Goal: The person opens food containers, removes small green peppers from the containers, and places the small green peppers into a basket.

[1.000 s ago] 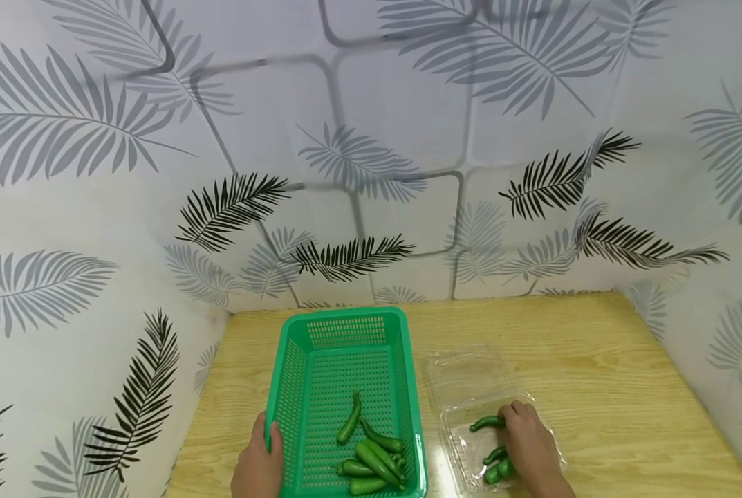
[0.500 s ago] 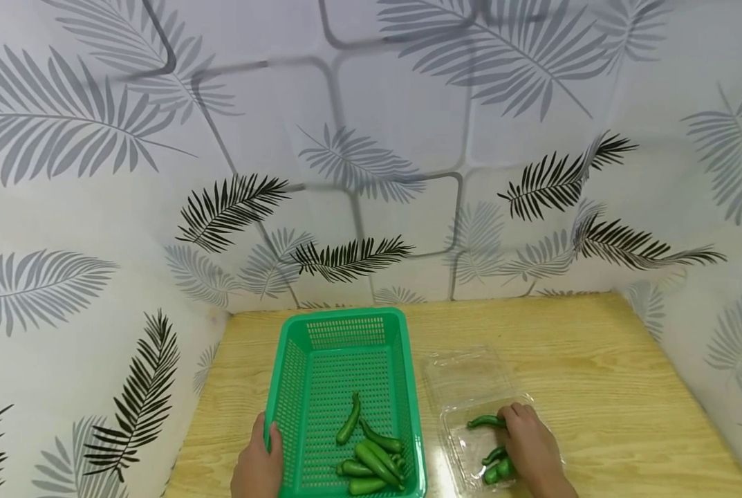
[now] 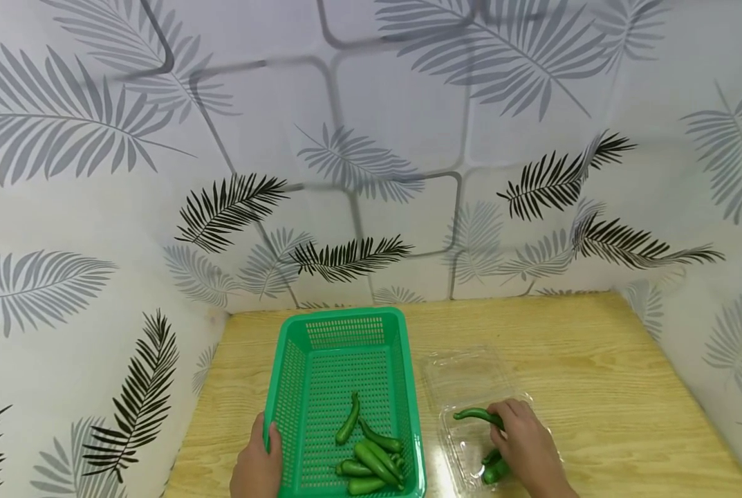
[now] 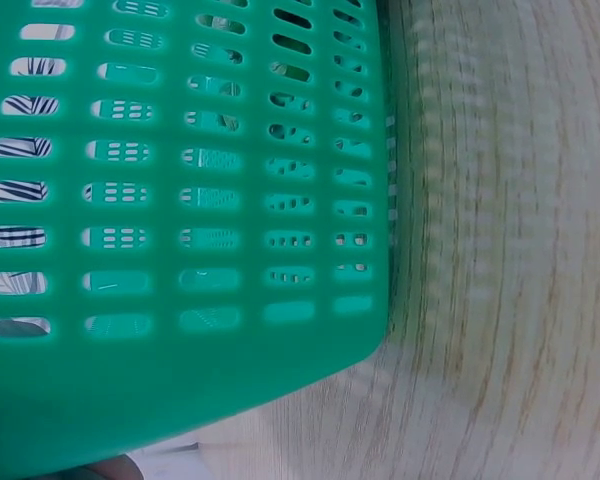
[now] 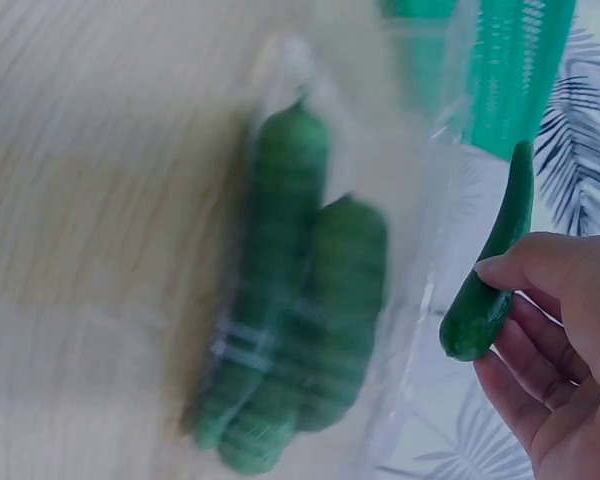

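My right hand (image 3: 526,439) pinches a slender, curved green pepper (image 3: 478,414) between thumb and fingers. In the right wrist view this pepper (image 5: 490,265) is held above the clear plastic box (image 5: 425,310), its thin end pointing up. Several more green peppers (image 5: 280,230) lie in the box, partly hidden by my hand in the head view. My left hand (image 3: 257,462) grips the left rim of the green mesh basket (image 3: 275,373), thumb inside. In the left wrist view the basket wall (image 4: 160,360) covers most of that hand. Several green peppers (image 3: 377,460) lie in the basket's near end.
The box's clear lid (image 3: 470,373) is folded back on the wooden table (image 3: 607,373), behind the box. Basket and box stand side by side with a narrow gap. A leaf-patterned wall covering (image 3: 371,152) encloses the table at the back and sides.
My right hand has raised its pepper from inside the box and shifted slightly left and away from me. My left hand and the basket stay in place.
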Demonstrator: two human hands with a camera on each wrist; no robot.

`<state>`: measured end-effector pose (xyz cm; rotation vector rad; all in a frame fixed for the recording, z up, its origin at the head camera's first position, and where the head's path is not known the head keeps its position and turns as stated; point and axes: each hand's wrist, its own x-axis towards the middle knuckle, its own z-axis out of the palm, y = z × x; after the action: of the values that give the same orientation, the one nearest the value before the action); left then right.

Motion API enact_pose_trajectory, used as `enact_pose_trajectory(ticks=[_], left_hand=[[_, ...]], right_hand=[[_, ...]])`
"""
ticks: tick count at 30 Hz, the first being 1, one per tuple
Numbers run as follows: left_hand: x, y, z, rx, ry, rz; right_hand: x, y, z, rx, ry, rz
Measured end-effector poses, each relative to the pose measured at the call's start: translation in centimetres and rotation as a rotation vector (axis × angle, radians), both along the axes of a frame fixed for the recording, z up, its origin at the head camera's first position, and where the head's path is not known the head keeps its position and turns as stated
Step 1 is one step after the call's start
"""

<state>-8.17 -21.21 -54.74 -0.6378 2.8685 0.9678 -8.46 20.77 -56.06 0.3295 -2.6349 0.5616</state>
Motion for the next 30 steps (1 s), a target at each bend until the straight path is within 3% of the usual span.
enact_pose_trajectory(ticks=[4,16,23,30], left_hand=[[0.0,0.0,-0.1,-0.006,0.015,0.0],[-0.1,-0.2,-0.4,-0.013,0.02,0.006],[-0.2,-0.2,-0.5,0.0,-0.006,0.008],[-0.1,-0.2,-0.5,0.002,0.006,0.003]], right_hand=[[0.1,-0.8,0.7,-0.005,0.048,0.024],[0.2,-2.3,1.3,-0.018,0.076,0.091],[0.1,-4.1,1.6,-0.036,0.058,0.184],[-0.1,-6.2,1.9,-0.06,0.107,0.277]])
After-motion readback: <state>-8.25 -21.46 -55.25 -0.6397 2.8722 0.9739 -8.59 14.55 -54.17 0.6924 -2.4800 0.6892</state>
